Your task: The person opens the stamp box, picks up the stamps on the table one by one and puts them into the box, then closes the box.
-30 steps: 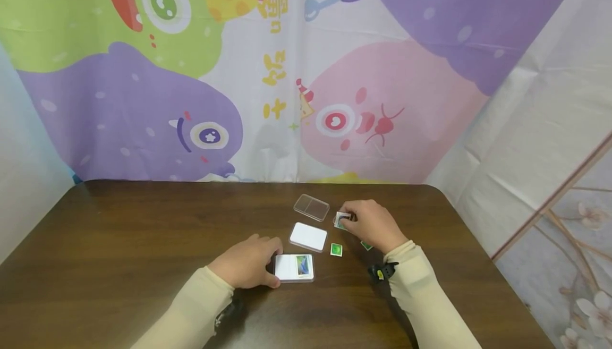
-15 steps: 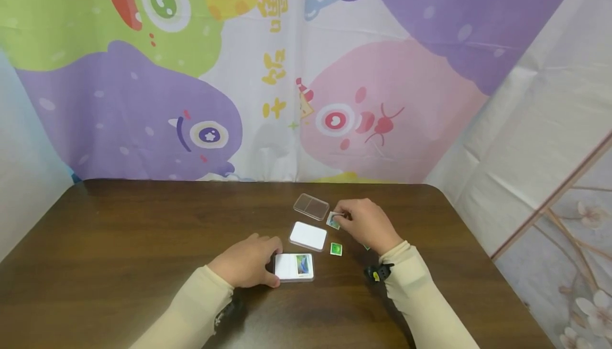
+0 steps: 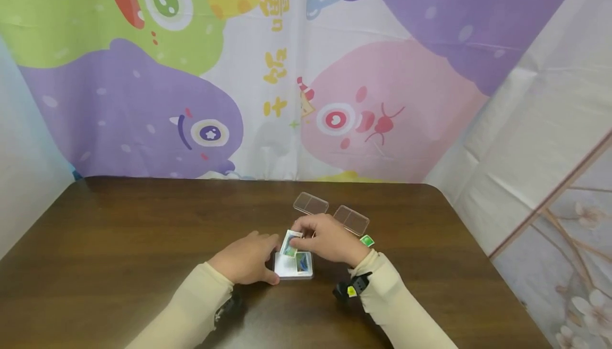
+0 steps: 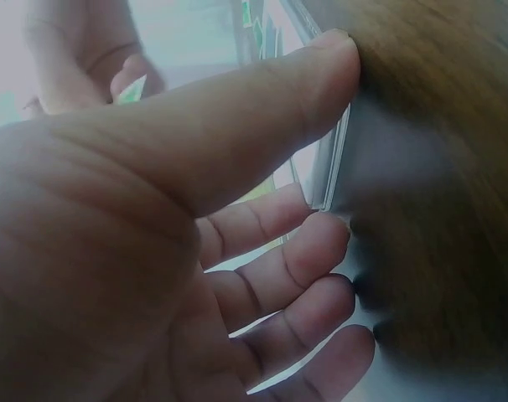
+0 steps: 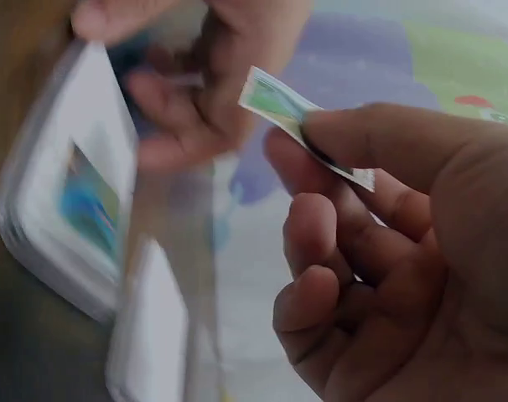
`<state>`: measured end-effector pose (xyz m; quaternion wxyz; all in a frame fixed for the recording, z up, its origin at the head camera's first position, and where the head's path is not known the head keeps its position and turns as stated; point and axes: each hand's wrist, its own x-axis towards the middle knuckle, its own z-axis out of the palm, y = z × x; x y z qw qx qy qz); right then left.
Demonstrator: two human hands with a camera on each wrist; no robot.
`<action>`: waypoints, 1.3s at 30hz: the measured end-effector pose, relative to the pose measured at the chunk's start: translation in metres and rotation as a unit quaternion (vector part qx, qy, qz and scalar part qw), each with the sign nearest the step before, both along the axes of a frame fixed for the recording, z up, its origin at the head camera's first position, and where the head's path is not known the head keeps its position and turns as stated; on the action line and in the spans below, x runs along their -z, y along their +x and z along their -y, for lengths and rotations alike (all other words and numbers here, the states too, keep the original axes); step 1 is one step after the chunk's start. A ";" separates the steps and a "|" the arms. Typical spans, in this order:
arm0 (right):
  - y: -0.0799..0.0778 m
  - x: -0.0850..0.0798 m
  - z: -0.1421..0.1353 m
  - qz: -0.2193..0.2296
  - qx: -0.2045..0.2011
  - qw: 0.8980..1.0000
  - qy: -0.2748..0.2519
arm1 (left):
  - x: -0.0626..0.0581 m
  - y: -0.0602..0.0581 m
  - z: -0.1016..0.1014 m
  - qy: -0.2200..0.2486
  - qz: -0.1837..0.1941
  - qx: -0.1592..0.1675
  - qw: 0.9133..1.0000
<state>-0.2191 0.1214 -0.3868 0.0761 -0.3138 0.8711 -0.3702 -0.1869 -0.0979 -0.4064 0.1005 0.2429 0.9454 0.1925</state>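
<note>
My left hand (image 3: pixel 246 260) grips the left end of a thin clear case (image 3: pixel 284 270) with a white insert, thumb on its near side and fingers on its far side. On the right half of that insert lies a blue and green picture stamp (image 3: pixel 303 263). My right hand (image 3: pixel 332 238) pinches another stamp (image 5: pixel 269 99) between thumb and index finger, tilted close over the case's left half. Its perforated edge shows in the right wrist view, where the other fingers are curled. A second case with a white insert (image 5: pixel 149 331) stands beside the first, hidden by my right hand in the head view.
Two clear, divided lids (image 3: pixel 311 203) lie farther back on the brown table (image 3: pixel 143 221). A small green stamp (image 3: pixel 366 240) rests right of my right hand. A cartoon-print curtain (image 3: pixel 268 142) hangs behind the table's far edge.
My right hand has carried the stamp left and toward me, from beside the lids to over the case. It uncovers the right lid and now hides the second case. My left hand stays put.
</note>
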 end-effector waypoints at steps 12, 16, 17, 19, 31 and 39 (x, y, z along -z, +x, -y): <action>0.002 0.023 0.016 0.000 -0.032 0.997 0.067 | -0.002 0.001 0.001 -0.018 0.009 0.002 1.000; 0.003 0.026 0.019 -0.021 -0.056 0.996 0.073 | -0.003 0.002 0.001 -0.009 0.006 0.003 1.000; 0.003 0.027 0.020 -0.025 -0.057 0.995 0.073 | -0.003 0.002 0.001 -0.008 0.005 0.003 1.000; 0.004 0.027 0.021 -0.033 -0.057 0.995 0.070 | -0.003 0.002 0.001 -0.006 0.003 0.005 1.000; 0.004 0.033 0.023 -0.135 -0.042 0.977 0.161 | 0.000 0.000 0.000 -0.006 -0.002 0.007 1.000; 0.004 0.031 0.022 -0.186 -0.044 0.963 0.192 | 0.001 -0.001 0.001 0.001 -0.004 0.005 1.000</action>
